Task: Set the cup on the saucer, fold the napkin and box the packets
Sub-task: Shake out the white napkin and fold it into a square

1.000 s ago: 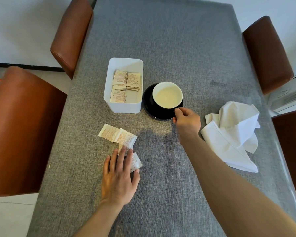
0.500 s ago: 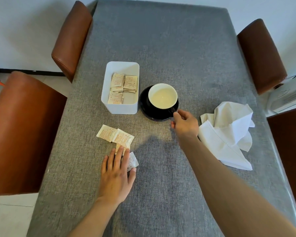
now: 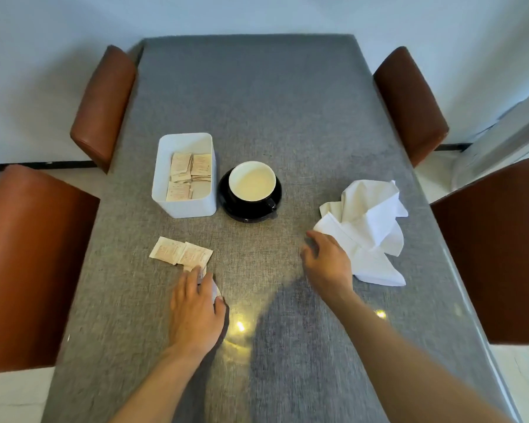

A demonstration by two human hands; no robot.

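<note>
A black cup [image 3: 252, 182] with a pale inside stands on the black saucer [image 3: 249, 210], its handle toward the front right. Left of it, a white box [image 3: 184, 206] holds several beige packets [image 3: 190, 175]. More packets [image 3: 177, 253] lie loose on the table in front of the box. My left hand [image 3: 196, 309] rests on a packet at the near end of that group, fingers curled over it. My right hand [image 3: 327, 264] hovers with fingers apart, holding nothing, just left of the crumpled white napkin [image 3: 370, 230].
The grey cloth-covered table [image 3: 257, 102] runs away from me. Brown padded chairs stand on both sides: two at the left [image 3: 104, 102], [image 3: 28, 264] and two at the right [image 3: 409, 102], [image 3: 495, 248]. A white wall lies behind the table.
My right hand has let go of the cup handle and drawn back toward me and rightward, beside the napkin. My left hand's fingers have curled onto the nearest packet.
</note>
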